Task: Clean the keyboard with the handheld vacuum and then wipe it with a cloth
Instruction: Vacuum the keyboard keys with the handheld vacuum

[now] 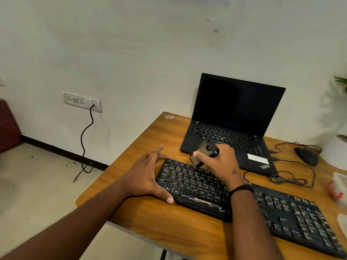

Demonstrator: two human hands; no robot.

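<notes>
The keyboard (244,201) lay slantwise across the wooden bench (150,228), its near edge close to the front of the bench and its left end near the bench's left side. The right hand (219,162) had its grip closed around the small handheld vacuum (204,152), nozzle tipped down onto the top rows of keys at the left part of the board. The left hand (148,177) lay flat with fingers spread and straight, holding nothing, thumb against the keyboard's left front corner and fingers along its left end, bracing it.

Several things could have gone wrong from there. If the left hand lifted or slid, the push of the nozzle might have shoved the keyboard toward the open laptop (232,132) just behind it. Pressing too hard risked catching a keycap and prying it loose. The right forearm crossed over the middle of the board, so a wide sweep could have dragged on keys or left that stretch and the number pad uncleaned. The mouse (308,156) and its loose cable (293,181) sat beyond the keyboard's right end; a careless pass there could have snagged the wire. No cloth could be told apart with certainty; pale blurred items sat at the right edge.
</notes>
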